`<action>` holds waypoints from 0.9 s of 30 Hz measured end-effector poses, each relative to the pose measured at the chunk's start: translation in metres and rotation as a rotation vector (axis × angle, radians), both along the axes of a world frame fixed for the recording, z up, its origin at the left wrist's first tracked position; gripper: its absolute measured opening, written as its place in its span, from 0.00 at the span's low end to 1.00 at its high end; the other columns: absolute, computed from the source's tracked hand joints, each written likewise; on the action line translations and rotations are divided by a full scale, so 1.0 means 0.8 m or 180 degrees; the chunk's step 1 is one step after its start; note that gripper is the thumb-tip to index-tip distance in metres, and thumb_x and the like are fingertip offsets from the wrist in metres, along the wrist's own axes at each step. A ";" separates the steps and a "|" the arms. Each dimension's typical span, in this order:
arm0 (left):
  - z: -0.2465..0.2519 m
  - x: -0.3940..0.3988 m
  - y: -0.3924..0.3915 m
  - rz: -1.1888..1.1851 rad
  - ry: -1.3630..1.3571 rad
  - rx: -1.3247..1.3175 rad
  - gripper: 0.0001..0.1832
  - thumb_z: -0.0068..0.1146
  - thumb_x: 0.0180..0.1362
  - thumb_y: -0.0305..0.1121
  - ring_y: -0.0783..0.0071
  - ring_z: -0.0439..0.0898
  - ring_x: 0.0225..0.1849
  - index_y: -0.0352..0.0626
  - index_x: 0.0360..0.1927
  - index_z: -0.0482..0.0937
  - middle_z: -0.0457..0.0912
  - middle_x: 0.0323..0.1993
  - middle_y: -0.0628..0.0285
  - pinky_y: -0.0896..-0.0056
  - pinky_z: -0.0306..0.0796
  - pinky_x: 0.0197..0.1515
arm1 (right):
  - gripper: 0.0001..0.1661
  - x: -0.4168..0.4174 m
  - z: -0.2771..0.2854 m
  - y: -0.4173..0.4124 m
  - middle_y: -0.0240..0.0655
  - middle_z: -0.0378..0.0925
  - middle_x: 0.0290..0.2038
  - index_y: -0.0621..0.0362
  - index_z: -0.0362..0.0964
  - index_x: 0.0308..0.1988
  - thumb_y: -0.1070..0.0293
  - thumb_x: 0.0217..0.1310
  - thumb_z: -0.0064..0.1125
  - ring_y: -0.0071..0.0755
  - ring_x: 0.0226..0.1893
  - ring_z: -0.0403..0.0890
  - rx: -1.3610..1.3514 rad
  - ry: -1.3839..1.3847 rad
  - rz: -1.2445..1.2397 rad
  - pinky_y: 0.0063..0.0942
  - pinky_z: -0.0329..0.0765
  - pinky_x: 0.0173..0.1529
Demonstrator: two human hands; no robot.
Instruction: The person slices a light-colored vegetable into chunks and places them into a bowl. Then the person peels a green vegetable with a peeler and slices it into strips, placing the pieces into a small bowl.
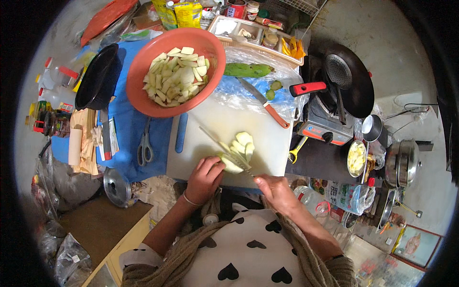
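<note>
In the head view, my right hand grips a kitchen knife, its blade angled up and left over a white cutting board. My left hand steadies a pale, peeled vegetable piece, possibly squash, with its fingertips against the blade's left side. Several cut slices lie just right of the blade. Beyond the board, an orange plastic basin holds many similar pale pieces. A second knife with an orange-brown handle rests partly on the board's upper right, near a whole green vegetable.
Grey-handled scissors lie on the blue cloth at left. A portable gas stove stands at right, beside a black wok. Behind is a divided condiment tray. A small bowl of pale pieces sits far right.
</note>
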State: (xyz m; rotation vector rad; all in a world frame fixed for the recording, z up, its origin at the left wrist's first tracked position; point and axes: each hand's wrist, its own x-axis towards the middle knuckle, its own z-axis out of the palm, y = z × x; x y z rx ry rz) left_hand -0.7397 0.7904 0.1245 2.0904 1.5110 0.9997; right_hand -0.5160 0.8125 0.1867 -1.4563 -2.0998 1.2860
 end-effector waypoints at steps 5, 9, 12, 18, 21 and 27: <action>-0.019 0.000 -0.002 0.0085 -0.0240 0.0233 0.12 0.59 0.45 0.22 0.55 0.73 0.40 0.37 0.36 0.76 0.74 0.40 0.55 0.61 0.70 0.44 | 0.21 0.015 0.054 0.003 0.53 0.75 0.26 0.66 0.73 0.33 0.57 0.67 0.45 0.55 0.27 0.76 -0.0165 -0.0314 0.0294 0.41 0.72 0.32; -0.020 0.000 -0.001 0.0048 -0.0187 0.0294 0.13 0.61 0.44 0.21 0.55 0.74 0.41 0.37 0.36 0.76 0.74 0.40 0.55 0.62 0.70 0.44 | 0.21 0.013 0.034 -0.006 0.54 0.75 0.26 0.65 0.73 0.33 0.57 0.66 0.45 0.56 0.28 0.77 -0.0130 -0.0395 0.0371 0.43 0.72 0.33; -0.027 0.002 0.001 0.0083 -0.0383 0.0355 0.14 0.61 0.43 0.21 0.55 0.74 0.41 0.37 0.37 0.76 0.75 0.40 0.55 0.62 0.70 0.43 | 0.21 0.001 0.005 0.005 0.54 0.75 0.27 0.65 0.73 0.34 0.56 0.66 0.46 0.57 0.29 0.77 -0.0207 -0.0718 0.0407 0.43 0.73 0.33; -0.035 -0.002 -0.003 0.0086 -0.0347 0.0369 0.14 0.62 0.43 0.21 0.55 0.74 0.41 0.37 0.36 0.76 0.75 0.40 0.56 0.62 0.71 0.44 | 0.21 0.002 0.036 0.001 0.54 0.75 0.27 0.64 0.73 0.33 0.56 0.66 0.46 0.57 0.29 0.77 0.0013 -0.0389 0.0338 0.43 0.73 0.33; -0.031 -0.002 -0.003 0.0141 -0.0255 0.0421 0.14 0.62 0.43 0.21 0.56 0.74 0.41 0.38 0.36 0.76 0.75 0.40 0.56 0.62 0.71 0.44 | 0.22 -0.004 0.050 -0.007 0.54 0.74 0.26 0.65 0.73 0.32 0.56 0.66 0.46 0.59 0.28 0.76 0.0009 -0.0263 0.0295 0.45 0.72 0.32; -0.030 0.001 0.003 0.0081 -0.0386 0.0503 0.13 0.62 0.42 0.22 0.58 0.75 0.40 0.38 0.35 0.76 0.75 0.38 0.57 0.63 0.71 0.43 | 0.24 -0.022 0.009 0.009 0.55 0.73 0.23 0.66 0.73 0.33 0.55 0.67 0.44 0.60 0.26 0.74 -0.0218 -0.0449 0.0154 0.43 0.72 0.32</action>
